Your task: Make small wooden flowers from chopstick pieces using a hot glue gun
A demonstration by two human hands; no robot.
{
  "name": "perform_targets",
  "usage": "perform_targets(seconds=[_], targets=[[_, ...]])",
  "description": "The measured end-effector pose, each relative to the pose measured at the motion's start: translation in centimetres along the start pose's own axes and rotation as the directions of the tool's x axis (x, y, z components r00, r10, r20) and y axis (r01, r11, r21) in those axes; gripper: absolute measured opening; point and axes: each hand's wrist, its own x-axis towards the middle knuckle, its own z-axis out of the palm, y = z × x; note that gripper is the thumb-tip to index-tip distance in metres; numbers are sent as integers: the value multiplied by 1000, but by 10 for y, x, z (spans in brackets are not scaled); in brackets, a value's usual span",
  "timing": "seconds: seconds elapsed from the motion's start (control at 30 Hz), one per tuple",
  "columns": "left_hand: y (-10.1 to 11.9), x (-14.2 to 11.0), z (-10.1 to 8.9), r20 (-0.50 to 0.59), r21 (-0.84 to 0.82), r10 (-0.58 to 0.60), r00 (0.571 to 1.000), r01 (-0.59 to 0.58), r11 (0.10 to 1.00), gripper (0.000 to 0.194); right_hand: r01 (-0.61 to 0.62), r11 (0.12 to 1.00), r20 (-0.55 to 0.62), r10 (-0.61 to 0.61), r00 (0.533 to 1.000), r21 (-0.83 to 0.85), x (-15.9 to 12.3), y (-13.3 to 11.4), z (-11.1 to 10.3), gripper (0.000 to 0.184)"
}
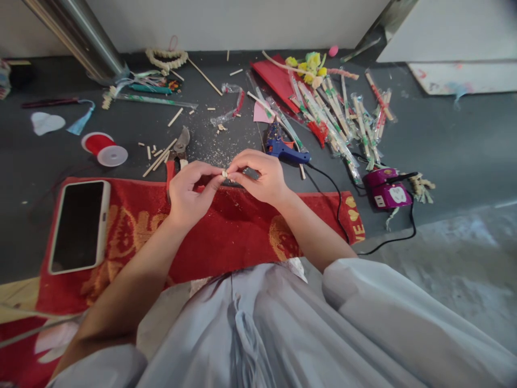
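My left hand (189,194) and my right hand (260,175) meet over the far edge of a red towel (242,231). Thumb and forefinger of each are pinched on small pale wooden pieces (224,174), apparently short cut bits of stick; the fingertips partly cover them. Just beyond my left hand lie pruning shears (181,143) with a red handle, partly hidden by it. Short cut sticks (161,156) rest left of the shears. A blue glue gun (286,151) lies beside my right hand, its black cord running off to the right.
A smartphone (78,226) lies on the towel's left part. Behind it stands a spool of red thread (104,149). Wrapped chopsticks (329,118) spread across the back right, near a purple power socket (388,188). A metal post (86,40) rises at the back left.
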Motion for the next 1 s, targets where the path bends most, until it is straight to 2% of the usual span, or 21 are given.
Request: perform_targets(seconds=[0.1, 0.23, 0.4, 0.57, 0.83, 1.0], targets=[[0, 0, 2, 27, -80, -136, 990, 138, 987, 16, -16, 1000, -26, 16, 1000, 3, 0, 1, 0, 15], [0, 1, 4, 79, -209, -327, 942, 336, 918, 25, -39, 999, -34, 39, 999, -3, 1, 0, 0, 18], [2, 4, 4, 133, -286, -445, 886, 464, 838, 32, -25, 1000, -1, 25, 1000, 9, 1, 1, -2, 14], [0, 4, 4, 122, -288, -484, 867, 497, 819, 34, -40, 999, 29, 40, 999, 25, 0, 1, -3, 15], [-12, 2, 6, 127, -317, -452, 883, 468, 825, 37, -82, 996, 107, 78, 991, 28, 0, 0, -8, 20], [-11, 2, 6, 140, -328, -468, 872, 487, 809, 37, -101, 993, 117, 95, 989, 54, 0, 0, -9, 20]])
